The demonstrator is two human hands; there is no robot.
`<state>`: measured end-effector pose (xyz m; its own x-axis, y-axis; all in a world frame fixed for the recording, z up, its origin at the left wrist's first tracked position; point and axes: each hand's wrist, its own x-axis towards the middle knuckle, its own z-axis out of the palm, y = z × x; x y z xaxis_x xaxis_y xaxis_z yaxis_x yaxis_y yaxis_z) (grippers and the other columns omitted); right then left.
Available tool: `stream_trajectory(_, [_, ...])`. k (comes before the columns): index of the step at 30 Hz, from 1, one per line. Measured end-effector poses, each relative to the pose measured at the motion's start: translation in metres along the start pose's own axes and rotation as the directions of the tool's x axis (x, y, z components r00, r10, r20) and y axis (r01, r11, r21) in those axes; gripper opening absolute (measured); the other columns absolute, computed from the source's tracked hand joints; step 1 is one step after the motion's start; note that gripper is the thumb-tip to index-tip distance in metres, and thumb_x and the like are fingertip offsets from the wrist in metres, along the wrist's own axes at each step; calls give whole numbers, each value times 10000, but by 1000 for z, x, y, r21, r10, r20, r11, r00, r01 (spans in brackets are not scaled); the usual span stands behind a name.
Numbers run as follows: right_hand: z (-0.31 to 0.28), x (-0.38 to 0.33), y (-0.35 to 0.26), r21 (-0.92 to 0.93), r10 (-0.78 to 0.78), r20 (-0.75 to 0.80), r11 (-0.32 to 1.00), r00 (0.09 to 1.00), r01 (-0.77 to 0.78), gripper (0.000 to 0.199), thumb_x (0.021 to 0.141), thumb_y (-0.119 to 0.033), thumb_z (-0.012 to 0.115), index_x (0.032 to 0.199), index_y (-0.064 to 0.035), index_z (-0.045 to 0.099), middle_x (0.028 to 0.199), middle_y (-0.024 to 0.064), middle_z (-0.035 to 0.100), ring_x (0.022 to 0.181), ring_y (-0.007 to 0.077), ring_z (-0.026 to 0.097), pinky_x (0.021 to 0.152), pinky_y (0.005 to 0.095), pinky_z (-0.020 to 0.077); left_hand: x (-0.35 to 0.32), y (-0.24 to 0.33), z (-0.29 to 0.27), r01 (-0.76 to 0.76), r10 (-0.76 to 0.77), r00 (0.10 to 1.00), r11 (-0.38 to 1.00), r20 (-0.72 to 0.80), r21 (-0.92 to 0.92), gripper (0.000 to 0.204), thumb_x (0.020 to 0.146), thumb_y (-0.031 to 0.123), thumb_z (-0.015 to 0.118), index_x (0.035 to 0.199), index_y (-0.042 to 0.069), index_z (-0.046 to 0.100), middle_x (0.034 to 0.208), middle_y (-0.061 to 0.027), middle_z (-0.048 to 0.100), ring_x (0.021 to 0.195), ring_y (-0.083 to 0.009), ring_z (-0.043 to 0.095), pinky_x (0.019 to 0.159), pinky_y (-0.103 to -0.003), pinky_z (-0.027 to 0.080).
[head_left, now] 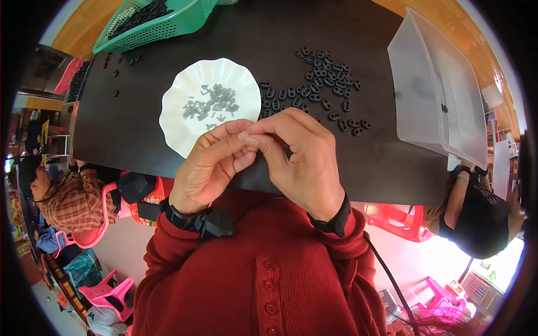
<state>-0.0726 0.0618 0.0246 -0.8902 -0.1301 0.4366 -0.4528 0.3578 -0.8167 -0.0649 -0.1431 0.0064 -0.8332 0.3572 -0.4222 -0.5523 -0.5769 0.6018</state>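
— What lies at the far left corner of the dark table (358,162)?

— A green mesh basket (168,19) with dark pieces inside, and a few loose black bits beside it.

— And on the right?

— A clear plastic tub (434,89), tilted along the table's edge.

— Beyond the table?

— Pink and red plastic chairs (106,291), one person in a checked shirt (70,204) on the left, another in black (482,218) on the right.
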Motion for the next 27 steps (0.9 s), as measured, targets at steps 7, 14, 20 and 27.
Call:
stream_trajectory(7, [-30,29,13,-283,135,89,953,987,-105,125,968,-80,738,1051,4,779,871,160,749,787,315,716,731,383,558,-13,11,-12,-110,121,990,985,-74,132,254,1085,121,721,1303,-8,737,1027,-30,766,905,-95,726,862,-259,615])
stream_trajectory(14, [-63,101,122,-659,228,-85,718,970,-226,229,961,-125,712,1133,-1,797,1023,216,795,1006,399,764,900,439,590,-27,9,-36,-260,307,946,907,-100,332,249,1097,199,730,1219,-12,776,987,-37,766,860,-101,712,838,-266,603])
stream_trajectory(20, [1,134,139,-661,167,56,745,984,-89,233,906,-110,753,1118,-37,815,1071,190,798,1044,399,760,937,461,600,-40,13,-42,-295,346,934,889,-92,350,226,1092,197,737,1174,-6,790,990,-54,781,860,-107,729,806,-267,615])
stream_trajectory(27, [28,127,138,-779,251,77,619,965,-99,198,836,-98,837,1026,-49,811,1028,151,798,1049,373,765,917,444,612,-52,19,-41,-252,301,949,903,-94,348,246,1081,207,753,1196,-8,790,997,-60,789,861,-113,740,820,-267,624])
